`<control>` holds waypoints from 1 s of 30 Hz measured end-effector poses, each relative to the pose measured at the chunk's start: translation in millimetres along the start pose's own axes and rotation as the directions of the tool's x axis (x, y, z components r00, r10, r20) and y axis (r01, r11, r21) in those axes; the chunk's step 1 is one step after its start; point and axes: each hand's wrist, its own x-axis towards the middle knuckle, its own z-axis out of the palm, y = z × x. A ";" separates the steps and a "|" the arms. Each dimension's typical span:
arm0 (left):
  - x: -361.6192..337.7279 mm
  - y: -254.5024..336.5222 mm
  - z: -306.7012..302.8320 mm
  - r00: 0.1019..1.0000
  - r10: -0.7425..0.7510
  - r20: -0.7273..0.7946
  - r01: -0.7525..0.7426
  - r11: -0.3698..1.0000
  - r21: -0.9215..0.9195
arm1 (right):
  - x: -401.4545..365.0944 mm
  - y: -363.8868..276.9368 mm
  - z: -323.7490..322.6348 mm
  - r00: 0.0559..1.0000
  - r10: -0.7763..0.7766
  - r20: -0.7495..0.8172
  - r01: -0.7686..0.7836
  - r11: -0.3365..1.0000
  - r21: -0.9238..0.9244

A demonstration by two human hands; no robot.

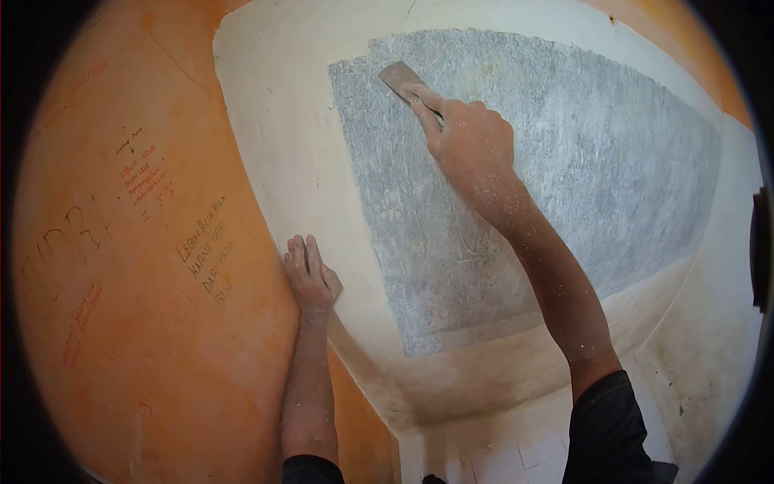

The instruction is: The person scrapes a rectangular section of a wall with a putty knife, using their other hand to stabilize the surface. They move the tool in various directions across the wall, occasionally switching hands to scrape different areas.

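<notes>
My right hand [472, 145] grips a scraper [401, 79] with a flat, dusty blade. The blade lies against the upper left part of a rough grey patch [451, 218] on the white wall [282, 121]. Further down on the left, my left hand [311, 276] rests on the wall near the border between white and orange, its fingers stretched upward and nothing held. White specks dot both forearms.
An orange wall [89, 177] with handwriting in red and dark ink fills the left side. Pale floor tiles [520, 460] show at the bottom. A dark object [760, 250] stands at the right edge.
</notes>
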 end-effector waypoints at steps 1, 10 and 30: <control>0.0 0.2 2.1 1.000 -0.001 -0.001 0.001 1.000 0.001 | 8.7 1.0 0.6 1.000 -0.006 -0.002 0.006 1.000 -0.005; 1.1 0.0 0.6 1.000 -0.008 -0.007 0.008 0.999 -0.038 | 10.0 -1.2 -6.3 1.000 -0.008 -0.016 0.009 1.000 0.018; -91.2 138.8 -81.3 0.636 -0.327 0.699 0.720 0.578 -0.384 | -286.7 95.3 139.3 0.897 0.432 -0.093 -0.369 0.849 0.378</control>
